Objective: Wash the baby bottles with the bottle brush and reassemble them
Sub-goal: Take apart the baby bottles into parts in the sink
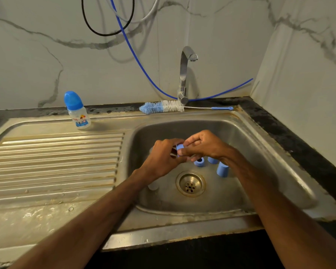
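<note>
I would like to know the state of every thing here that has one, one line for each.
left hand: grips a bottle, mostly hidden.
right hand: pinches the blue ring on that bottle.
capped bottle: upright on the drainboard, assembled.
bottle brush: lies behind the basin, untouched.
tap: no water visible.
blue cap: loose, standing in the basin.
drain: unplugged.

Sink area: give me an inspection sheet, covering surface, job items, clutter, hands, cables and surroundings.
Surface: steel sink, stained along the rim.
Job's things: bottle upright on the drainboard; bottle brush lying behind the basin; three blue parts by the drain.
Clutter: nothing seen.
Hands: left hand and right hand both hold a blue ring over the basin.
Cables: black cable, blue tube and pale hose on the wall.
Surroundings: tap; marble wall.
</note>
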